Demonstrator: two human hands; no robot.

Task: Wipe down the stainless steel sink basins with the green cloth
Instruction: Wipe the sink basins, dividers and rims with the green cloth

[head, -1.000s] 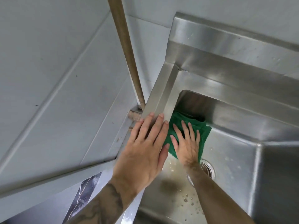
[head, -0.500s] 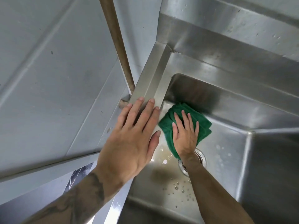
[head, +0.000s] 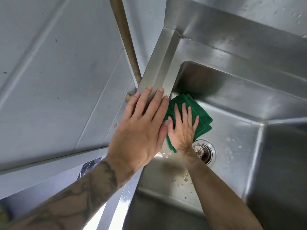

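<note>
A folded green cloth (head: 203, 120) lies on the floor of the stainless steel sink basin (head: 235, 143), in its far left corner, just up from the drain (head: 204, 151). My right hand (head: 182, 130) presses flat on the cloth with fingers spread, covering its lower left part. My left hand (head: 141, 130) rests palm down with fingers apart on the basin's left rim (head: 159, 67), holding nothing. Water drops and a brownish stain sit on the basin floor near my right forearm.
A brown wooden pole (head: 126, 39) leans in the gap between the sink's left rim and the grey panelled wall (head: 58, 72). The sink's steel backsplash (head: 240, 27) rises behind the basin. The basin's right wall (head: 282, 163) stands at the right.
My right hand has slid the cloth off the basin's left wall and a little toward the drain. My left hand stays on the rim. The view has shifted slightly.
</note>
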